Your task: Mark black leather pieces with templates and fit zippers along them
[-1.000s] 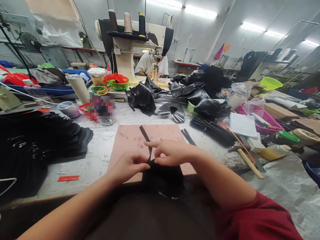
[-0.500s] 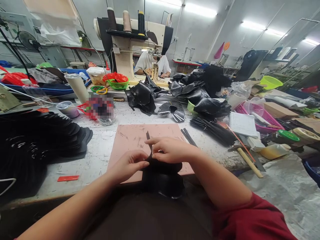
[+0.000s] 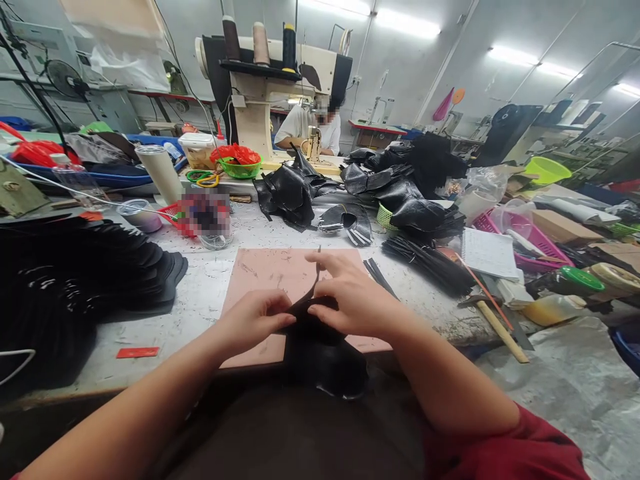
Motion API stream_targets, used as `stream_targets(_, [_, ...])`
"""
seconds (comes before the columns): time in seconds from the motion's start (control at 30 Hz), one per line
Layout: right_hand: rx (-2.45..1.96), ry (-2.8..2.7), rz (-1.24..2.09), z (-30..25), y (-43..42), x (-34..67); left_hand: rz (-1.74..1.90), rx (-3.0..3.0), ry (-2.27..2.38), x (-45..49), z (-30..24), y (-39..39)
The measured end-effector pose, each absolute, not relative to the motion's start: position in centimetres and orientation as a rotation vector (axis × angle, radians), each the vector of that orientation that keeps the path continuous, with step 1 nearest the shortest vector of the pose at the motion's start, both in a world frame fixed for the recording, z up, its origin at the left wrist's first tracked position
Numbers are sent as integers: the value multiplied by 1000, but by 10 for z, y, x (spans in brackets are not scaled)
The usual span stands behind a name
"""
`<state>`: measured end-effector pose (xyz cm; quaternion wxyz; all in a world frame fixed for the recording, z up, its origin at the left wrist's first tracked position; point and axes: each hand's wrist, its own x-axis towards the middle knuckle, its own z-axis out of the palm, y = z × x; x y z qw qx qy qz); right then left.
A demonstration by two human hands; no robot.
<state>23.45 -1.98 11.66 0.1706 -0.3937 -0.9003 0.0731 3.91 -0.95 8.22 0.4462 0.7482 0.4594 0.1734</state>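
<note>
A glossy black leather piece (image 3: 327, 367) hangs over the near edge of the pink board (image 3: 255, 273), in front of my body. My left hand (image 3: 253, 323) pinches its left upper edge between thumb and fingers. On the right, my right hand (image 3: 360, 297) is closed at the same edge, thumb pressed on the leather. A narrow black strip (image 3: 317, 277) rises from the leather edge between my hands and passes by the right fingers, its tip pointing up. How the strip meets the leather is partly hidden by my fingers. Loose black strips (image 3: 380, 277) lie right of the board.
Stacked black pieces (image 3: 125, 267) fill the table's left; a red bar (image 3: 137, 352) lies nearer. Leather pieces (image 3: 290, 190) and a bundle of strips (image 3: 427, 263) lie beyond the board. A hammer (image 3: 503, 330) lies right. A person (image 3: 297, 127) sits behind the sewing machine (image 3: 250, 120).
My right hand has moved slightly right and up, its fingers more raised, with the strip's upper end shifting right. My left hand keeps its pinch on the leather edge. The view has shifted slightly.
</note>
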Motion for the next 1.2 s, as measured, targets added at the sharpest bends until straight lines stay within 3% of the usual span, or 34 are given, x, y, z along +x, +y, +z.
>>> stream_targets(0.53, [-1125,-2514,-3,110,-25,230,525,1897,1142,43,80,-4])
stream_targets(0.87, [-920,-2571,728,115,-13,240,473,1992,980,42,85,-6])
stream_targets(1.2, [-963,-2482,737,119,-8,238,408,1735,822,35,87,-1])
